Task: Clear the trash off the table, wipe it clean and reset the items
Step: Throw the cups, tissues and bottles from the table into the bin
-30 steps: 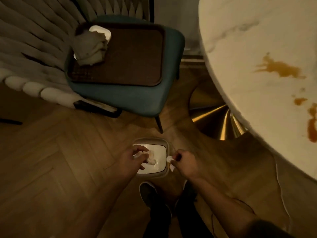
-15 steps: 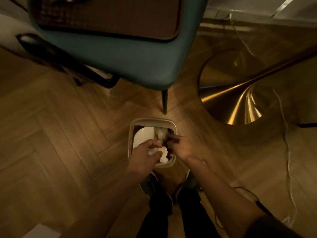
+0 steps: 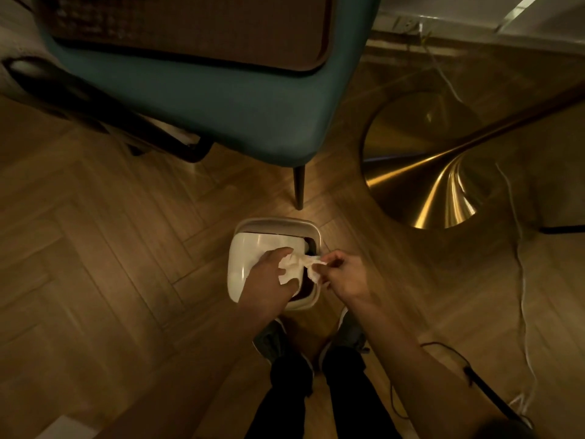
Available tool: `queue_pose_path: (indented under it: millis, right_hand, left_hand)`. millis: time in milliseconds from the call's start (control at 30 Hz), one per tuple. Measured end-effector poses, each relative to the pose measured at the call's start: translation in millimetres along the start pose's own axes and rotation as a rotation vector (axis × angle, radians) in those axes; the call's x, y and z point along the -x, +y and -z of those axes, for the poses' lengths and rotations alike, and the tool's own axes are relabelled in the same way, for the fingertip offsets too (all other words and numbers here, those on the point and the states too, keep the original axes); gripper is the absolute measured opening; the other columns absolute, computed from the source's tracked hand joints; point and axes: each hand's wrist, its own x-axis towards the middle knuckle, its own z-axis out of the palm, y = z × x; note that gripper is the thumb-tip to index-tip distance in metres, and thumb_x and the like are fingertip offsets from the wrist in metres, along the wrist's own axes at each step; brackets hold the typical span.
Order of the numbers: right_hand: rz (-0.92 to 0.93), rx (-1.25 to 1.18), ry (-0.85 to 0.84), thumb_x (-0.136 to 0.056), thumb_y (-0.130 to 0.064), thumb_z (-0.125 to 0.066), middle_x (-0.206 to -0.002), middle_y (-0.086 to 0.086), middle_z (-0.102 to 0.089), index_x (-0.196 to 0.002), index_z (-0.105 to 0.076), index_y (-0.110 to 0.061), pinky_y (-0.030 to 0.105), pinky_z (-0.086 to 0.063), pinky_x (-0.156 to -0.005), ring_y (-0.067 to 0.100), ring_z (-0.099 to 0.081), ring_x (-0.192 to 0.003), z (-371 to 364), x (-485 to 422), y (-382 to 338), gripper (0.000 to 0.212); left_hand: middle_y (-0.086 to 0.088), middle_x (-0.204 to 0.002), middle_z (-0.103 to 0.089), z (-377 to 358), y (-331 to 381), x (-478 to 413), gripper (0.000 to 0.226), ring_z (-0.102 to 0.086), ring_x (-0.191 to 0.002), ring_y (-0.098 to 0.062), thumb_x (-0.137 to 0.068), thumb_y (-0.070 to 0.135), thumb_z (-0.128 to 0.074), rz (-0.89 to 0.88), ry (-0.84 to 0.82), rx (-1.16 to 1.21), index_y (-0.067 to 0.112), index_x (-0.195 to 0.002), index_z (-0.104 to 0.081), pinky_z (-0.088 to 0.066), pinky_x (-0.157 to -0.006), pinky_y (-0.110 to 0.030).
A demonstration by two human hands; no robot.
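A small white trash bin (image 3: 245, 248) with a swing lid stands on the wood floor in front of my feet. Both hands hover just over its top. My left hand (image 3: 269, 275) grips a crumpled white tissue (image 3: 292, 264) above the lid. My right hand (image 3: 345, 275) pinches the other end of the same tissue over the dark opening (image 3: 311, 245) on the bin's right side. The table top is out of view.
A teal chair (image 3: 240, 99) carrying a brown tray (image 3: 196, 30) stands just beyond the bin, one dark leg (image 3: 298, 186) close to it. The table's gold cone base (image 3: 437, 172) is at right. Cables (image 3: 522, 280) trail over the floor at right.
The view dropped from the table to the floor and closed in on the bin. Both hands came up out of the opening and now stretch a tissue between them.
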Motion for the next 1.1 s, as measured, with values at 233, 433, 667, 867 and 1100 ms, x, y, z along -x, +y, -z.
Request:
queue_pose_path:
  millis: [233, 433, 667, 867, 1100]
  right_hand:
    - [-0.115, 0.262, -0.284, -0.091, -0.025, -0.063, -0.112, 0.015, -0.068, -0.116, -0.064, -0.004, 0.039, -0.054, -0.089, 0.027, -0.065, -0.103, -37.6, -24.7, -11.1, 0.033]
    - [-0.058, 0.391, -0.288, -0.096, -0.02, -0.053, -0.116, 0.012, -0.063, -0.11, -0.062, -0.008, 0.038, -0.049, -0.094, 0.029, -0.06, -0.108, -44.8, -18.1, -10.1, 0.02]
    - [0.191, 0.197, -0.099, -0.095, -0.008, -0.055, -0.088, 0.005, -0.071, -0.098, -0.069, -0.01, 0.02, -0.054, -0.068, 0.016, -0.069, -0.078, 12.8, 65.2, -49.2, 0.015]
    - [0.418, 0.196, 0.011, -0.093, -0.013, -0.06, -0.08, -0.009, -0.068, -0.09, -0.072, -0.02, 0.019, -0.052, -0.066, 0.004, -0.063, -0.072, 84.2, 183.6, -133.5, 0.014]
    - [0.687, 0.269, 0.152, -0.089, -0.013, -0.061, -0.079, 0.002, -0.068, -0.087, -0.069, -0.011, 0.031, -0.049, -0.072, 0.013, -0.062, -0.074, 174.7, 289.7, -211.1, 0.009]
  left_hand:
    - [0.009, -0.119, -0.061, 3.8, 1.3, 8.9, 0.037, -0.062, -0.094, -0.001, -0.089, 0.007, -0.06, -0.046, 0.05, 0.031, 0.022, -0.124, -0.06, -0.049, -0.066, -0.009]
    - [0.012, -0.111, -0.061, 0.6, 7.0, 15.5, 0.036, -0.06, -0.086, 0.005, -0.091, 0.006, -0.058, -0.05, 0.027, 0.052, 0.02, -0.125, -0.06, -0.048, -0.069, -0.004]
    - [0.009, -0.091, -0.068, 21.1, 50.5, 54.8, 0.025, -0.066, -0.073, 0.0, -0.09, 0.006, -0.057, -0.04, 0.039, 0.121, 0.023, -0.104, -0.067, -0.049, -0.063, -0.012]
    - [0.01, -0.074, -0.066, 69.9, 152.6, 127.7, 0.019, -0.061, -0.061, 0.001, -0.093, 0.011, -0.058, -0.178, 0.091, 0.121, 0.027, -0.094, -0.069, -0.042, -0.056, -0.012]
    - [-0.005, -0.073, -0.066, 98.9, 279.4, 205.1, 0.009, -0.061, -0.067, -0.015, -0.091, 0.015, -0.062, -0.44, 0.141, 0.082, 0.018, -0.092, -0.071, -0.049, -0.062, -0.027]
